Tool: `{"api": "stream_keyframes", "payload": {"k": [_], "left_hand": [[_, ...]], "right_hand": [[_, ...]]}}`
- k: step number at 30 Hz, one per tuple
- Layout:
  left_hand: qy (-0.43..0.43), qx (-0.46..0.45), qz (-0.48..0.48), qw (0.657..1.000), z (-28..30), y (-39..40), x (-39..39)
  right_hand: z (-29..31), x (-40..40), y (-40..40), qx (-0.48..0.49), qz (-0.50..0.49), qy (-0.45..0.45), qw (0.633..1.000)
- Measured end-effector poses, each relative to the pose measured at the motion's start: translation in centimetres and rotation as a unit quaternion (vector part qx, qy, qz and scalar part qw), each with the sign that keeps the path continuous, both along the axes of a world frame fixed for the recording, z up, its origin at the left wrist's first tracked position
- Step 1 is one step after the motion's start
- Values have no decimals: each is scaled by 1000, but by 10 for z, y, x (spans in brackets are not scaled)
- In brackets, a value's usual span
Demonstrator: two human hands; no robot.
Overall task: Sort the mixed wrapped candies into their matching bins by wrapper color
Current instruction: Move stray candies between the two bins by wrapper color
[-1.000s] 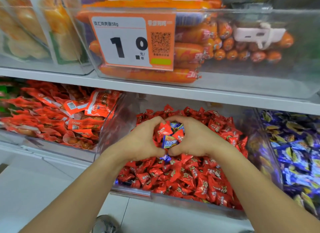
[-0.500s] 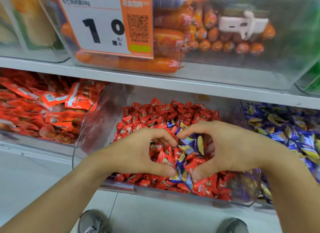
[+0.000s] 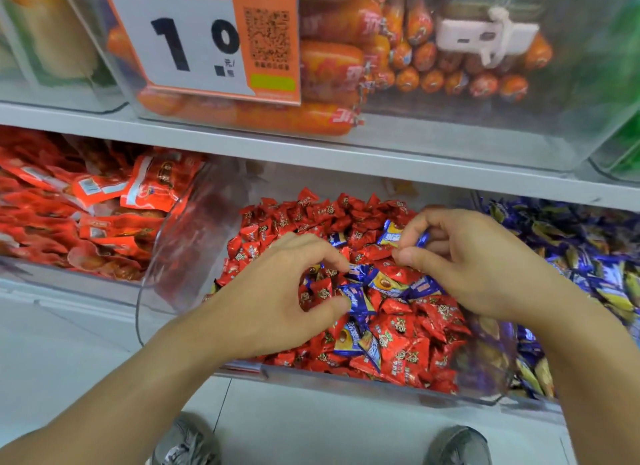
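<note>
Both hands down in the clear red-candy bin, taken here as the landmark. Left hand over the middle of the bin, thumb and forefinger curled together and pinching a blue-wrapped candy by one corner. Right hand toward the right side of the bin, fingers curled, pinching another blue candy at the fingertips. More blue strays scattered among the red candies near the middle and front of the bin, one more just beyond the right hand's fingertips. Matching blue-candy bin right beside the landmark, on its right. Left of the landmark, a bin of flat red packets; above it, past the shelf edge, a bin of orange sausages with a price card.

Likely handling: very light pieces, small and pillow-shaped, wrappers thin, crinkly and probably slick, so prone to slipping out or dragging red neighbours along. Best purchase probably at the crimped end seals or corners, pinched rather than scooped. Little risk of damage; main risk a dropped piece burying itself back into the red pile.
</note>
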State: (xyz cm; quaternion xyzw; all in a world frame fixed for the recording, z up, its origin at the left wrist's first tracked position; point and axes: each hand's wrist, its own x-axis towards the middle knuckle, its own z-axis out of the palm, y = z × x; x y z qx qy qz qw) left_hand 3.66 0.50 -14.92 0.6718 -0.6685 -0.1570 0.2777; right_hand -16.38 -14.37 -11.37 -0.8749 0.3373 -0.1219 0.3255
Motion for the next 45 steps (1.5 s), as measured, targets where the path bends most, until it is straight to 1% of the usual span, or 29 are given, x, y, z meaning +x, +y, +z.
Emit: {"api": "stream_keyframes", "payload": {"k": [2, 4, 6, 8, 10, 12, 15, 17, 19, 21, 22, 24, 28, 29, 30, 31, 32, 33, 34, 35, 36, 39, 41, 43, 45], "left_hand": [[-20, 37, -60, 997, 0, 5, -3], [-61, 75, -105, 990, -6, 5, -5], [-83, 63, -99, 990, -12, 2, -8], [-96, 17, -75, 992, -14, -4, -7], [-83, -12, -48, 995, -11, -6, -5], [-51, -28, -26, 998, -8, -5, -2], [37, -20, 26, 999, -1, -3, -2], [143, -11, 68, 987, 5, -5, -3], [274, 1, 104, 956, 10, -9, -3], [369, 12, 114, 923, 14, -13, -2], [408, 20, 112, 906, 15, -14, -3], [464, 37, 114, 878, 15, -18, -4], [502, 58, 126, 853, 6, -27, -4], [499, 61, 134, 854, 4, -30, -3], [481, 63, 148, 862, 2, -33, -2], [433, 62, 162, 885, -1, -35, -2], [345, 57, 165, 922, -3, -37, -2], [229, 48, 158, 959, -6, -37, -2], [113, 34, 137, 984, -9, -38, -5], [31, 20, 110, 993, -11, -38, -7], [-7, 18, 82, 996, -14, -39, -8], [-46, 56, 34, 997, -18, -45, -6], [-76, 74, 22, 994, -20, -47, -5], [-94, 74, 21, 993, -20, -47, -6], [-92, 50, 28, 994, -20, -49, -6]], "right_hand": [[3, -3, -2, 17, -8, -14, 1000], [7, -5, -2, 23, 1, -14, 1000], [10, -7, -1, -21, 11, 8, 1000], [14, -7, 0, -50, 7, 35, 998], [14, -7, 2, -39, -6, 42, 998], [14, -6, 4, -40, -11, 44, 998], [13, -7, 4, -67, -17, 63, 996], [10, -7, 5, -85, -18, 73, 994], [7, -5, 7, -113, -14, 95, 989], [4, -3, 9, -125, -6, 121, 985], [4, -2, 10, -115, -7, 134, 984], [8, 0, 16, -92, -8, 148, 985], [9, 6, 25, -103, -16, 178, 978], [8, 7, 26, -109, -16, 188, 976], [8, 7, 27, -115, -17, 200, 973], [6, 7, 26, -118, -17, 204, 972], [5, 7, 26, -116, -18, 202, 972], [2, 7, 25, -121, -18, 195, 973], [0, 8, 24, -130, -23, 191, 973], [-2, 7, 22, -140, -26, 184, 973], [-2, 7, 23, -138, -35, 177, 974], [-3, 8, 22, -118, -26, 154, 981], [-4, 9, 23, -123, -5, 186, 975], [-8, 10, 24, -133, -6, 194, 972], [-9, 9, 23, -143, -16, 169, 975]]}}
